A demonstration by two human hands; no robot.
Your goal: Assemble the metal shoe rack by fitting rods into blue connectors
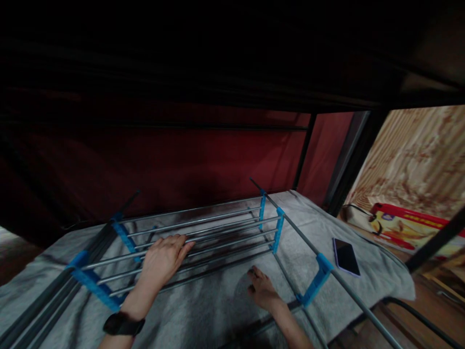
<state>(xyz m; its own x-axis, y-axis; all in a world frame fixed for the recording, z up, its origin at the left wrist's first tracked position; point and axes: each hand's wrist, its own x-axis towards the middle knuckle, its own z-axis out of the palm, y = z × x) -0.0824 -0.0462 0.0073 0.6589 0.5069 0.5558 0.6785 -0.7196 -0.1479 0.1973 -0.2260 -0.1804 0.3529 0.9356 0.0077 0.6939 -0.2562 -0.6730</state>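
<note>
A rack of thin metal rods point(218, 228) with blue plastic brackets point(278, 229) lies on a grey blanket point(203, 305) spread over a low bunk. My left hand point(163, 257), with a black watch on its wrist, rests flat on the rods near the rack's front, fingers together and stretched out. My right hand point(262, 290) presses down on the blanket just in front of the rack, fingers curled under, holding nothing that I can see. Another blue bracket point(316, 281) on a long rod lies just right of my right hand.
A dark phone point(346, 257) lies on the blanket at the right. Red cloth point(203, 160) hangs behind the bunk, with a dark upper bunk overhead. Black frame posts point(358, 155) stand at the right. A red and yellow box point(407, 225) sits beyond, against patterned cloth.
</note>
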